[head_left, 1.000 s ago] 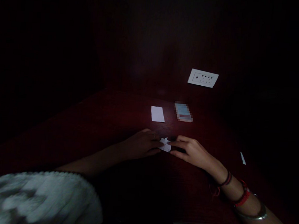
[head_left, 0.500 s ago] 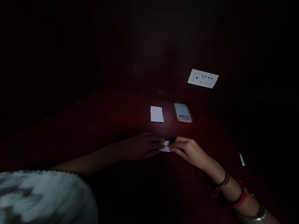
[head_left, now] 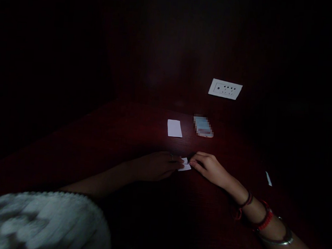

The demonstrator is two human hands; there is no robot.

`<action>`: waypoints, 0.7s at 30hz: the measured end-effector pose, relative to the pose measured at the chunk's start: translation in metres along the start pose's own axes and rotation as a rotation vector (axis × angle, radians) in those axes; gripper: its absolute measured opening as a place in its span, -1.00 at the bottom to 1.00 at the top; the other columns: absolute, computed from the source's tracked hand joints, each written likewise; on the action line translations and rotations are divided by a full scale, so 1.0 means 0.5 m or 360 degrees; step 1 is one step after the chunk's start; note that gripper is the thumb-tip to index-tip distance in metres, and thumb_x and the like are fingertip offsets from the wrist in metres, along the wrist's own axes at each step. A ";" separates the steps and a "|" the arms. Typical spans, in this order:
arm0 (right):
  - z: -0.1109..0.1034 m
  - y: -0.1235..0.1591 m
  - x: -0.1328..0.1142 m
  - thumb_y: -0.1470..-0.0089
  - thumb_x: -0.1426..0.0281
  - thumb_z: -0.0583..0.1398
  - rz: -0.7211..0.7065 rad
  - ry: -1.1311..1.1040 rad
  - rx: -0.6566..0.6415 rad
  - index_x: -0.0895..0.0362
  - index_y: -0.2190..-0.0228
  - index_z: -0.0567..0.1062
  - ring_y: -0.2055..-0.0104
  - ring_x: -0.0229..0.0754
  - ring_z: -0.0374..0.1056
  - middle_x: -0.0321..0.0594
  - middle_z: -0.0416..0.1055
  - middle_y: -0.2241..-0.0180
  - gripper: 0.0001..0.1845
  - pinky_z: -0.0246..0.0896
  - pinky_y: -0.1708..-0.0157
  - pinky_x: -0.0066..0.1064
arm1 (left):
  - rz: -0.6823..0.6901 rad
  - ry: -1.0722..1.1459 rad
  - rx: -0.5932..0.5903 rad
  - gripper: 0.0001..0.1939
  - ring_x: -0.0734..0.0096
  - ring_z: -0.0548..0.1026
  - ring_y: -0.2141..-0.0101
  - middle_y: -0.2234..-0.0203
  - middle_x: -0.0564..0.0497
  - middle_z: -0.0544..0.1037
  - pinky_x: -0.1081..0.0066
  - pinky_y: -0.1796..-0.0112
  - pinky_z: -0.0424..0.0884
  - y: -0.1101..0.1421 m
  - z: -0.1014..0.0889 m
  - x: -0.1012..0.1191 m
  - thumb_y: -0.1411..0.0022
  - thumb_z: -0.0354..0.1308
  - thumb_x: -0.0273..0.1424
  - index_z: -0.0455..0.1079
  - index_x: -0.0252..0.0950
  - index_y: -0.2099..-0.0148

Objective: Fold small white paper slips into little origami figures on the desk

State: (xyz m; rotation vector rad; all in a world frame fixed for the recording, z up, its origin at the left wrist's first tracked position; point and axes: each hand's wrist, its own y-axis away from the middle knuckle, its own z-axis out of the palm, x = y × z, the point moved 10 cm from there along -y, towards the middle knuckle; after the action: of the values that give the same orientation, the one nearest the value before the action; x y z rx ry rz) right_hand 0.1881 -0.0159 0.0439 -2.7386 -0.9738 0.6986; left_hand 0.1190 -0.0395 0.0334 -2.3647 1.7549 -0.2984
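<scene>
A dark red worktop [head_left: 119, 132] in dim light. From the left, a fluffy pale sleeve [head_left: 46, 222] covers the arm behind the left hand [head_left: 158, 166], which wears a ring [head_left: 171, 157]. Its outstretched fingers lie over the left part of a small folded white paper [head_left: 185, 167]; whether its thumb grips is too dark to tell. Just beyond this hand lies a flat white sheet [head_left: 174, 128]. The folded paper sits between both hands. Beyond it, ahead of the right hand [head_left: 207, 168], is a pixelated, phone-shaped object [head_left: 203, 126]. The right hand's thumb and forefinger come together at the paper's right edge; I cannot tell if they pinch it. Farther ahead of this hand is a white wall socket [head_left: 225, 89]. Behind it, bracelets [head_left: 265, 221] circle the forearm; well to its right lies a white sliver [head_left: 268, 178].
</scene>
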 end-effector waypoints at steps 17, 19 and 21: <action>0.009 -0.010 0.031 0.08 0.48 0.04 0.0184 -0.0014 0.0049 0.19 0.56 0.35 0.51 -0.34 0.18 -0.27 0.29 0.55 -0.88 0.06 0.47 -0.53 | -0.0104 0.0118 0.0030 -0.59 0.36 0.21 0.06 0.06 -0.03 0.26 0.35 0.06 0.13 -0.005 -0.007 0.000 -0.08 -0.08 -0.54 0.14 -0.26 -0.02; 0.008 -0.010 0.032 0.08 0.48 0.04 0.0198 -0.0003 0.0055 0.19 0.56 0.34 0.51 -0.34 0.19 -0.27 0.29 0.55 -0.89 0.06 0.47 -0.53 | -0.0117 0.0122 0.0034 -0.59 0.37 0.22 0.06 0.05 -0.03 0.25 0.35 0.05 0.13 -0.005 -0.006 -0.002 -0.08 -0.08 -0.54 0.14 -0.26 -0.02; 0.008 -0.010 0.032 0.08 0.48 0.04 0.0204 0.0007 0.0058 0.19 0.56 0.33 0.49 -0.33 0.20 -0.26 0.30 0.53 -0.89 0.06 0.46 -0.53 | -0.0126 0.0124 0.0032 -0.58 0.37 0.22 0.07 0.05 -0.03 0.25 0.35 0.06 0.14 -0.005 -0.007 -0.002 -0.08 -0.08 -0.55 0.13 -0.26 -0.02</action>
State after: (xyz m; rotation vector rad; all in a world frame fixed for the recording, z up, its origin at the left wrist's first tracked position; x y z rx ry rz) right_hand 0.1943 -0.0020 0.0359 -2.7886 -0.7822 0.7224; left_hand 0.1199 -0.0378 0.0372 -2.4437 1.6849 -0.4226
